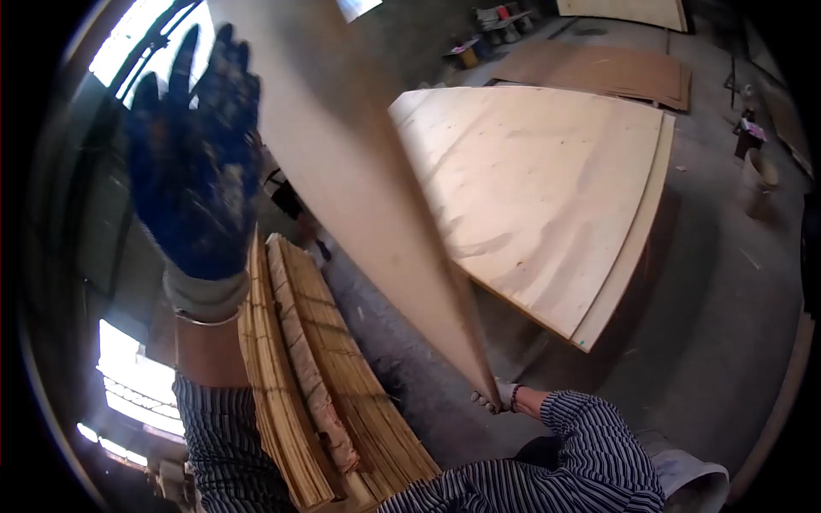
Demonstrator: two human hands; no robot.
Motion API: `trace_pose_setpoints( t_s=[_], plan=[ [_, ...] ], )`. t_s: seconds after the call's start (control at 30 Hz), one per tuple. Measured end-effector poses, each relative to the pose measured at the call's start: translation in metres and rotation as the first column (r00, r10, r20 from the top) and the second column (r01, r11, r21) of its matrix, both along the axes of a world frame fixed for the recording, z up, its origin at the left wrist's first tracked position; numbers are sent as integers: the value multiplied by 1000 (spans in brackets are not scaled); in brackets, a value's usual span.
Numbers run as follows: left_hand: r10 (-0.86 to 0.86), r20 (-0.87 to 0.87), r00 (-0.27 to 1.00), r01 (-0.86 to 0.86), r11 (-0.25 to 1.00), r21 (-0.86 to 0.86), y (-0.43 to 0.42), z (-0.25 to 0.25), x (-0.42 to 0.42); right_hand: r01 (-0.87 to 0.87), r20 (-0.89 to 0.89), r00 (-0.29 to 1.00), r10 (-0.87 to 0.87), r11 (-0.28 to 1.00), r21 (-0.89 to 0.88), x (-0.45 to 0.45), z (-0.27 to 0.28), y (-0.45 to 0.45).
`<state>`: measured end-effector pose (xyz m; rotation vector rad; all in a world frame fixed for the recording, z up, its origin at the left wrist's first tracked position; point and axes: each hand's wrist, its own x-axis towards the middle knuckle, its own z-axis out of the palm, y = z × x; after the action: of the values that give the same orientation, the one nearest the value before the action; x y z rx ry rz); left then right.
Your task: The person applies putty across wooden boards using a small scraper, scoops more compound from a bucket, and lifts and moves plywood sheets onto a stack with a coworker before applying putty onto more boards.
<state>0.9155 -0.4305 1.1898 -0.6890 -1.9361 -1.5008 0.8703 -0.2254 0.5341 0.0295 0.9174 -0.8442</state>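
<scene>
A large, pale plywood sheet [342, 188] stands tilted on edge in front of me, its upper end running out of the top of the view and slightly blurred. At its lower corner my right hand [503, 397], in a light glove, has its fingers wrapped around the edge. My left hand [198, 162], in a blue-coated glove with a whitish cuff, is raised beside the sheet's left side, fingers stretched and spread. Whether it touches the sheet I cannot tell. Behind the upright sheet lies a stack of plywood sheets [547, 197], its top faces bare and slightly offset.
Long stacks of thin wood veneer [342, 368] stand at lower left. Brown boards [590, 70] lie on the floor farther back. A bucket [759, 171] is at the right, and a white container [691, 480] is close by at lower right. Bright windows [137, 376] are at left.
</scene>
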Motion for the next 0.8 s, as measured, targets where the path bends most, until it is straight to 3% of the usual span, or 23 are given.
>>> trace_pose_setpoints(
  t_s=[0.03,0.07,0.1,0.17,0.2,0.3,0.43,0.5,0.57,0.63,0.7,0.77,0.8],
  plan=[
    [172,-46,984,-162,972,169,24,-20,-22,49,295,954,-51,999,12,-4,-17,-2],
    [113,2,994,-106,920,377,29,-32,-22,-10,439,896,61,993,-117,-18,-4,9],
    [45,37,998,-58,821,569,31,-47,-18,-1,439,897,49,994,-108,-24,-2,9],
    [171,110,979,-202,749,632,8,-81,4,76,773,623,115,976,-206,-30,-8,11],
    [201,134,970,-237,681,692,-5,-97,15,118,814,531,235,931,-345,-36,3,9],
    [270,213,939,-343,695,632,-49,-133,53,160,835,546,69,970,-185,-65,4,14],
    [216,248,944,-328,655,680,-70,-174,96,229,806,550,-221,967,109,-79,-11,38],
    [255,252,933,-358,688,631,-73,-187,123,369,653,674,-346,923,110,-88,-42,79],
    [-7,259,966,-185,684,706,-90,-210,155,426,570,676,-467,879,216,-88,-41,116],
    [6,330,944,-245,682,689,-97,-241,172,554,551,605,-574,801,227,-82,-39,135],
    [457,500,736,-676,449,584,-89,-275,170,626,498,591,-635,750,213,-78,-31,145],
    [480,590,649,-759,362,541,-98,-324,175,760,302,535,-789,605,238,-69,-10,149],
    [502,676,540,-841,298,451,-105,-347,170,809,236,482,-844,532,251,-60,1,150]
  ],
)
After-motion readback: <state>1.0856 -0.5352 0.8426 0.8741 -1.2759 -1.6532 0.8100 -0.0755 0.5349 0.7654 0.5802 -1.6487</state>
